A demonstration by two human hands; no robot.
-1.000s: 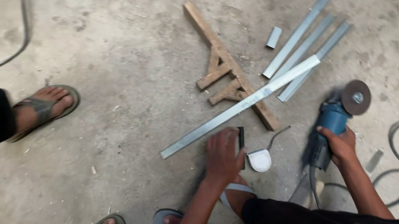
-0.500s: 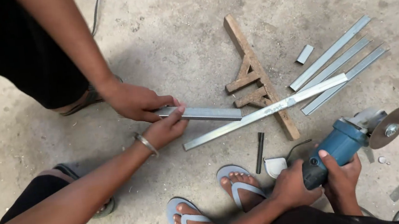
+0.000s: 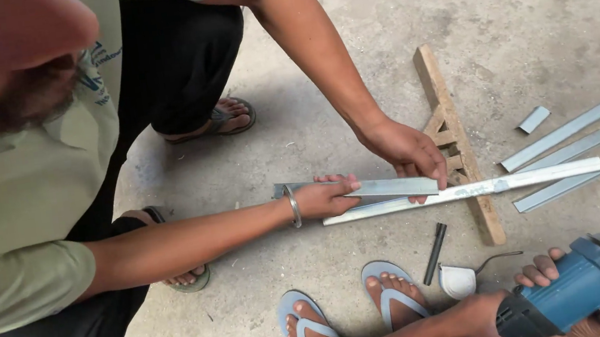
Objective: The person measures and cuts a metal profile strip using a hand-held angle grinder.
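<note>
A second ago my left hand point(image 3: 483, 318) was flat on the floor; now it is closed round the tail of the blue angle grinder point(image 3: 577, 287), and my right hand point(image 3: 545, 270) is wrapped under its body, so I hold the tool in both, low at the right and clear of the metal. A co-worker has crouched in, and their hands point(image 3: 326, 197) press a short metal strip point(image 3: 392, 186) beside the long strip point(image 3: 527, 180) that lies across the wooden frame point(image 3: 454, 136). All of it sits on a bare concrete floor point(image 3: 562, 26), with spare strips point(image 3: 581, 121) to the right.
</note>
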